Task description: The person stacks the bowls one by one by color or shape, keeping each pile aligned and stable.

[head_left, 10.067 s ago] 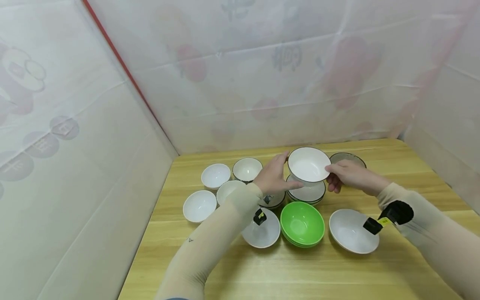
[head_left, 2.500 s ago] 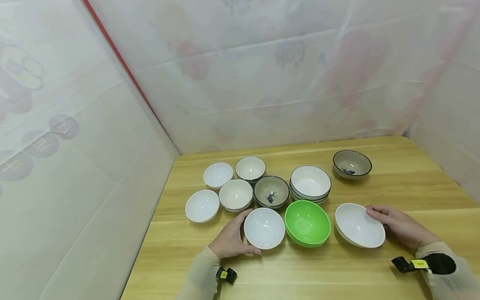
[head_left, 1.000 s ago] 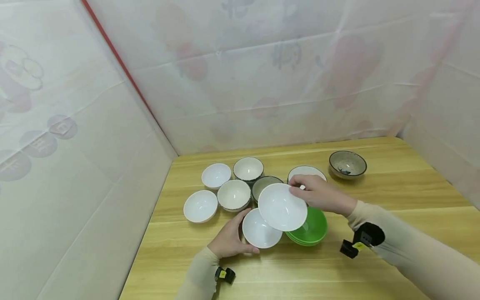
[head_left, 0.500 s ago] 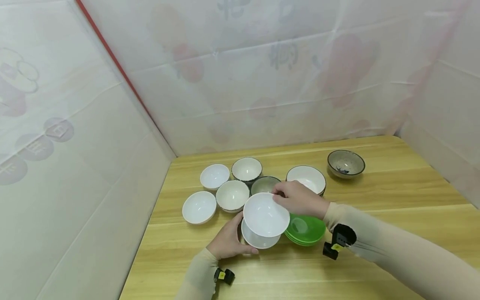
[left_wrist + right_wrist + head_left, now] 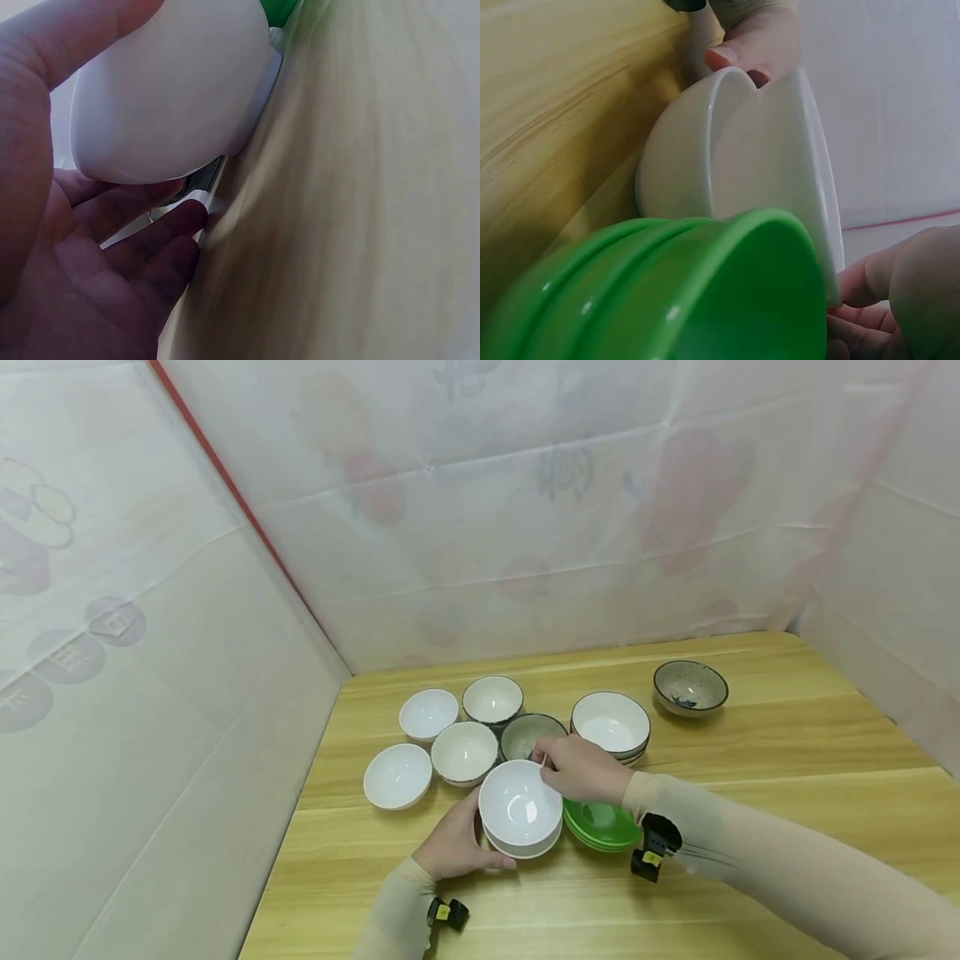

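My right hand (image 5: 585, 768) pinches the rim of a white bowl (image 5: 517, 802), thumb inside and fingers outside. That bowl sits partly inside a lower white bowl (image 5: 525, 852), whose front rim shows beneath it. Around the lower bowl's left side curves my left hand (image 5: 452, 843), thumb at the front and fingers behind. In the left wrist view the thumb and fingers of the left hand (image 5: 82, 262) flank the white bowl wall (image 5: 180, 97). The right wrist view shows the upper bowl (image 5: 776, 150) entering the lower bowl (image 5: 679, 150), a gap between their rims.
A green bowl stack (image 5: 603, 828) stands close right of the white bowls. Behind are a grey bowl (image 5: 517, 735) and a stack of dark-rimmed white bowls (image 5: 611, 718). Several light bowls, including a cream one (image 5: 465, 752), stand left; another grey bowl (image 5: 690, 685) is back right.
The right hand has taken the white bowl from the right side, carried it left over the green stack and lowered it into the other white bowl. The left hand has stayed put.
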`<state>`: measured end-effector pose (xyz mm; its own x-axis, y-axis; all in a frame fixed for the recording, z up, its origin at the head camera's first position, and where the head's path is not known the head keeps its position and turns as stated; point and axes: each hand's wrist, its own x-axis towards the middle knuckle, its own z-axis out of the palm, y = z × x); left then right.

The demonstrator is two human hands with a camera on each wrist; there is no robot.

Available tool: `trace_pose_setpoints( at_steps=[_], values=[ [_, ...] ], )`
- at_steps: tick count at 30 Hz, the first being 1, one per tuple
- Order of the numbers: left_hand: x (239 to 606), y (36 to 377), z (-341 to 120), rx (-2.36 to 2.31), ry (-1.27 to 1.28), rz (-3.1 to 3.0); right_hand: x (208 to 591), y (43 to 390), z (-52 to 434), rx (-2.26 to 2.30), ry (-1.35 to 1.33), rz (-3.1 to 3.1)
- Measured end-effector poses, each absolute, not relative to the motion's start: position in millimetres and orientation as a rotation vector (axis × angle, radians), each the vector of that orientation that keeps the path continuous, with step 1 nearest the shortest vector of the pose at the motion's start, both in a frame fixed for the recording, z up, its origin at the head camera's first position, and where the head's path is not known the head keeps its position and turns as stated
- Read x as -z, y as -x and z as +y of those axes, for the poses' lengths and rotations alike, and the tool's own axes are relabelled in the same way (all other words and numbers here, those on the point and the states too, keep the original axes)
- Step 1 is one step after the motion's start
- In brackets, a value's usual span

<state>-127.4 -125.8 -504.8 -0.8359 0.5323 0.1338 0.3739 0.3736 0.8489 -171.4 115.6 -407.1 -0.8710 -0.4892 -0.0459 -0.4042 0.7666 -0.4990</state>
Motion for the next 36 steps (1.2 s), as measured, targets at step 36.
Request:
trace_pose_setpoints(
  at_steps=[36],
  values=[
    [503.8,127.3,-126.5,-1.430,-0.805,2.464,422.8,160.5,104.9,0.348,0.763,3.005]
  ],
)
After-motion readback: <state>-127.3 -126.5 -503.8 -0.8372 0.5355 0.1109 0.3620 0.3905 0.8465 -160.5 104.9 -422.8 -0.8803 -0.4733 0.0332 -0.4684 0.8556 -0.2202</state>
